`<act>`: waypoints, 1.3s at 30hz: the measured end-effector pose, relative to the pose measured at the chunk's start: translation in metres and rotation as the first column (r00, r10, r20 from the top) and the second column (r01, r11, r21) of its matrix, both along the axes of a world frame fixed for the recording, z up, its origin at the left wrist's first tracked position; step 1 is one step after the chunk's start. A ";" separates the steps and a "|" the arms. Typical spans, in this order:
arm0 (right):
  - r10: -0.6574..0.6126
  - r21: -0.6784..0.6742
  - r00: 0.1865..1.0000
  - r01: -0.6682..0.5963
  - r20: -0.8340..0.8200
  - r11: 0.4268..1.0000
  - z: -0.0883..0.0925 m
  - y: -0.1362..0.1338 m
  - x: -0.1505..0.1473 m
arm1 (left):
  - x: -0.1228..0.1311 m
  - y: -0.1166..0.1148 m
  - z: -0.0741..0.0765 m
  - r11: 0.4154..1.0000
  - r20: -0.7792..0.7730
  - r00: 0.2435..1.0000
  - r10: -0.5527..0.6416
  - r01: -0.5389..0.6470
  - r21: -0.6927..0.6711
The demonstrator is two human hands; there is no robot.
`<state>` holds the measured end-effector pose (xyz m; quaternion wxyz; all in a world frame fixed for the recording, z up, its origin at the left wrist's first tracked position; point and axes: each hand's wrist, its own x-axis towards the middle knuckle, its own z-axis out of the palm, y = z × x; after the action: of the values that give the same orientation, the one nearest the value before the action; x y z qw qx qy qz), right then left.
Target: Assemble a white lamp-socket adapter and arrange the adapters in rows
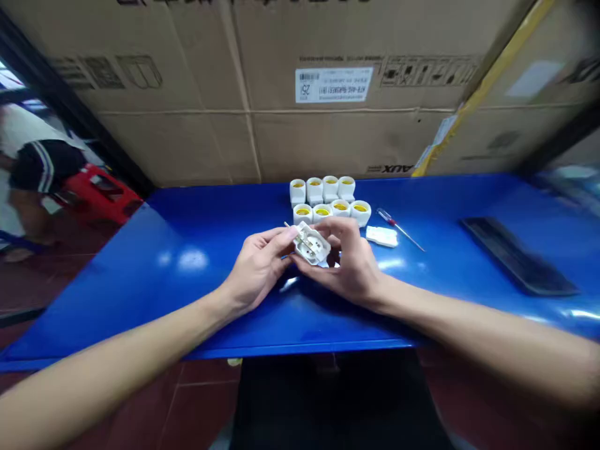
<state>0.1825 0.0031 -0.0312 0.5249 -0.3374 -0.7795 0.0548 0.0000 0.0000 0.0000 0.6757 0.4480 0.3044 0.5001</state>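
Note:
An opened white plastic lamp holder is held up over the blue table, its hollow side facing me with metal contact strips inside. My left hand is closed, thumb and fingers pinching the left edge of the holder. A thin copper-coloured tip pokes out by the left thumb. My right hand wraps round the holder from the right, its fingers bent over the far side. Just beyond the hands stand several finished-looking white lamp holders in two rows, yellow inside. A loose white cover lies right of them.
A screwdriver with a red and clear handle lies on the blue table. Farther right is a flat black tray-like object. Large cardboard boxes line the back edge. At far left, a person is beside a red object.

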 end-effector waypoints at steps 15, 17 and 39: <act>0.054 -0.214 0.971 -0.003 0.234 0.977 0.013 -0.004 -0.003 | 0.010 -0.003 -0.012 0.995 -0.116 0.989 0.089 -0.084 0.048; 0.170 -0.247 0.962 -0.116 0.213 0.962 0.017 -0.002 -0.001 | 0.008 0.000 -0.014 0.992 -0.169 0.978 0.122 -0.113 0.059; 0.285 -0.509 0.742 0.087 0.606 0.856 0.066 0.034 0.069 | -0.014 0.020 -0.008 0.987 -0.082 0.994 0.068 -0.055 0.149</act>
<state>0.2514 0.0371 0.0347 0.1022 -0.4161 -0.8887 0.1630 -0.0140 0.0203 -0.0079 0.6113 0.5082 0.3097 0.5217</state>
